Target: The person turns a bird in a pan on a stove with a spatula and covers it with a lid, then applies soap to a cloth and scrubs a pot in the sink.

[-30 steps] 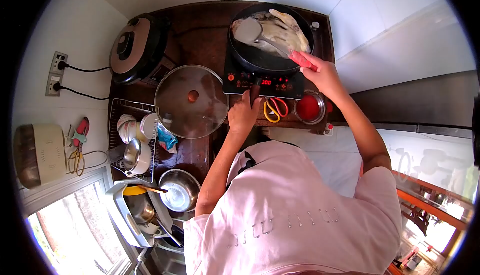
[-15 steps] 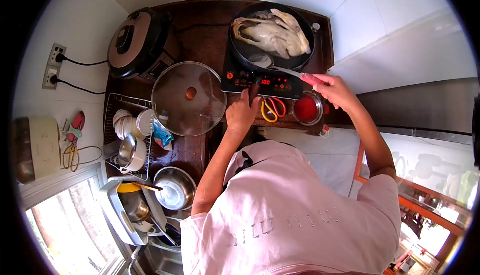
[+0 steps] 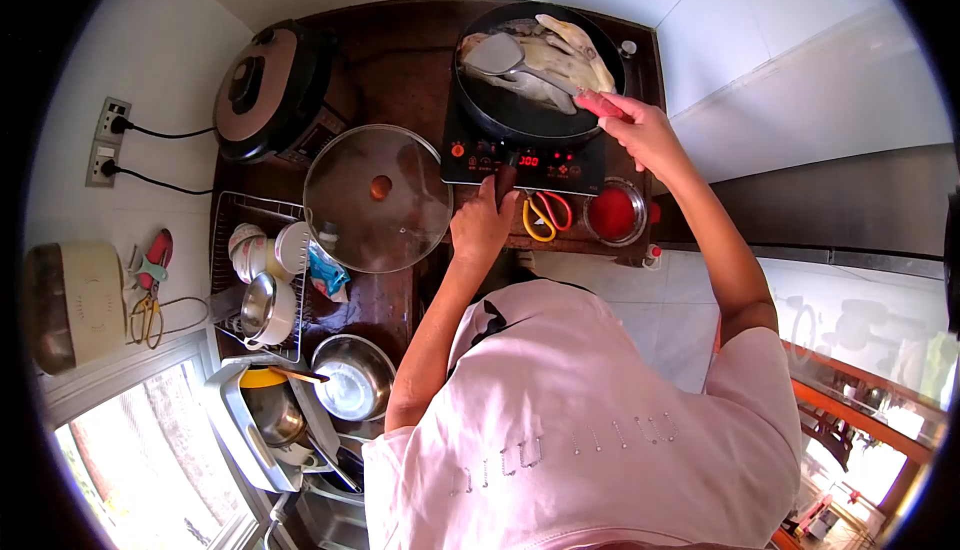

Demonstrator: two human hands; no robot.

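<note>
A black frying pan point(image 3: 530, 131) rests on the induction cooktop point(image 3: 476, 166), whose red display is lit. In the pan lies a whole plucked bird point(image 3: 562, 58), likely a duck or goose. My left hand point(image 3: 482, 222) is closed round the pan's dark handle. My right hand point(image 3: 640, 130) grips the red handle of a spatula point(image 3: 497, 54). The spatula's metal blade is over the left part of the bird; whether it touches the bird I cannot tell. Red-and-yellow-handled scissors point(image 3: 545, 216) and a glass bowl of red liquid point(image 3: 614, 213) sit near the counter's front edge.
A glass lid point(image 3: 378, 198) lies left of the cooktop, with a pressure cooker point(image 3: 265, 95) behind it. A dish rack point(image 3: 300, 300) with bowls, a steel bowl point(image 3: 353, 377) and a sink point(image 3: 335, 515) are at the left. Power cords run to wall sockets point(image 3: 108, 140).
My right hand has moved up and slightly left. The spatula's blade has gone from the pan's near side to over the bird's left part. My left hand stays on the handle.
</note>
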